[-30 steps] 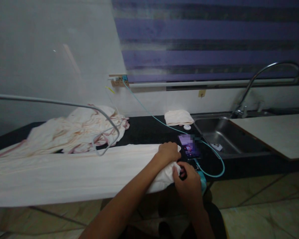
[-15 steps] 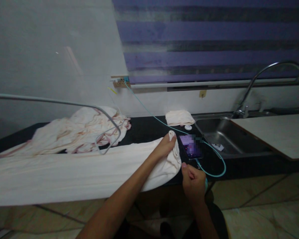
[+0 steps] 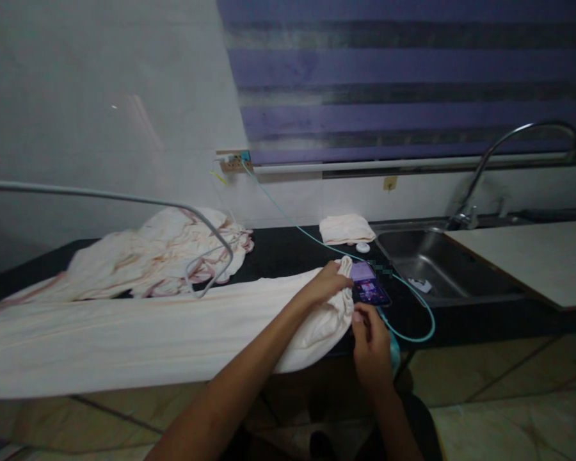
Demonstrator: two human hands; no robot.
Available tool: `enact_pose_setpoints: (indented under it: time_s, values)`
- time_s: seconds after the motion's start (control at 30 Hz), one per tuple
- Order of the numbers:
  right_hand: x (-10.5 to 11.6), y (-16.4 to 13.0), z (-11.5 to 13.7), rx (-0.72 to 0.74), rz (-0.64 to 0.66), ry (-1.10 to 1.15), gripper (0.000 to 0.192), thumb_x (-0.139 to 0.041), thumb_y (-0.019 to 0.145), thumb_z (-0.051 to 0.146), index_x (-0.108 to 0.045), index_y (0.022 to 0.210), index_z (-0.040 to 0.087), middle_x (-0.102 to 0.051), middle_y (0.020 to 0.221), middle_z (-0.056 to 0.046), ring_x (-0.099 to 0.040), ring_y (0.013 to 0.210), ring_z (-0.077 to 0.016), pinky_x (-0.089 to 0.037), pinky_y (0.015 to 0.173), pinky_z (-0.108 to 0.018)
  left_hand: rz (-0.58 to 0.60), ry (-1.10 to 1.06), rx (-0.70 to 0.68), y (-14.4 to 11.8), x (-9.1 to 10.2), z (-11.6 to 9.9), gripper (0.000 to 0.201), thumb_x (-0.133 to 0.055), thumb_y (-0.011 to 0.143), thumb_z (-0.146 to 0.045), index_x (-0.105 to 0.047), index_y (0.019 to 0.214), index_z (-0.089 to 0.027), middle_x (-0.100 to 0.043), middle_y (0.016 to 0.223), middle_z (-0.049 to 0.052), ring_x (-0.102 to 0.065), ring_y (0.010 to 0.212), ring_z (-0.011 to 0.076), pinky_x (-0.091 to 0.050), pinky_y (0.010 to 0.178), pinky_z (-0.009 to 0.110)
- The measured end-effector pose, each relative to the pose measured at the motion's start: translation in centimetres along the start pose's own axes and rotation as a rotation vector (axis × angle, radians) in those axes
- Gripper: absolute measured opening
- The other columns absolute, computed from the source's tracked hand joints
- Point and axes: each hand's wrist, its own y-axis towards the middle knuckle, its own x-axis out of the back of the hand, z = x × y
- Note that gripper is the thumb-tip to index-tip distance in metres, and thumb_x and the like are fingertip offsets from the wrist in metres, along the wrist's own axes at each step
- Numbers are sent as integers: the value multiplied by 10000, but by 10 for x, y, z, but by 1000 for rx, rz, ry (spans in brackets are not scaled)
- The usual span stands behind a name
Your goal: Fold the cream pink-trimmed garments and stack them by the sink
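Observation:
A long cream-white cloth [image 3: 163, 339] stretches from the left edge along the front of the black counter, its right end bunched into folds. My left hand [image 3: 330, 285] is closed on the upper corner of that bunched end, beside a lit phone [image 3: 372, 293]. Just below, my right hand [image 3: 372, 346] has its fingers bent, thumb and fingertips at the cloth's gathered edge. Whatever lies between those fingertips is too small to make out. Something turquoise [image 3: 394, 354] shows behind the right hand.
A crumpled cream cloth with pinkish edging [image 3: 158, 253] lies at the back left, behind a bent grey metal rod [image 3: 206, 221]. A folded cloth [image 3: 346, 229] and small white disc [image 3: 363, 248] sit near the sink [image 3: 441, 262]. A turquoise cable [image 3: 429, 320] loops beside the phone.
My left hand has moved slightly right with the cloth's end, now overlapping the phone's left side. The right hand's fingers have loosened from a tight fist and come up to the cloth's edge.

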Motion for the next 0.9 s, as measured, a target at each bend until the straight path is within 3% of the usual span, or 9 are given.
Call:
enact_pose_setpoints:
  time_s: [0.2,0.33,0.5,0.73,0.8,0.9]
  values:
    - [-5,-1,1,35,89,-85,284,-484,1008,409,-662,1037,189,-705,991,-88,-652,889,-213,-509,731,-306,-34,-175,140,-42,57,-22,278,-709,770,-245,-630,1004,-117,-652,810,23,-582,671,126,-443,612,227]
    - [-15,-1,6,90,137,-123,239,-469,1008,345,-653,994,193,-683,927,-64,-636,832,-193,-492,712,-289,-128,-230,161,-82,91,-16,345,-755,746,-309,-617,1010,-133,-686,887,47,-625,721,150,-479,639,242]
    - [-42,-4,22,195,257,-112,188,-456,989,257,-633,1000,197,-650,924,-55,-622,847,-185,-486,722,-279,-262,-266,231,-124,122,3,425,-792,730,-366,-596,1055,-175,-728,1010,69,-684,859,210,-548,774,310]
    - [-85,-9,32,316,394,-144,175,-469,954,182,-631,1020,177,-639,964,-84,-611,947,-226,-493,854,-352,-418,-76,267,-147,162,48,453,-767,693,-469,-590,979,-167,-697,943,75,-648,838,225,-511,721,319]
    - [-94,-9,33,350,397,-148,174,-474,948,174,-628,1029,178,-640,973,-91,-605,963,-236,-496,892,-378,-442,36,250,-153,172,67,440,-723,713,-505,-571,944,-164,-673,909,63,-623,786,204,-487,694,312]
    - [-104,-7,40,385,399,-174,188,-475,947,171,-629,1053,175,-641,1019,-110,-599,1021,-256,-496,952,-415,-570,364,267,-165,181,88,392,-649,770,-531,-517,894,-183,-622,834,38,-595,733,194,-460,665,309]
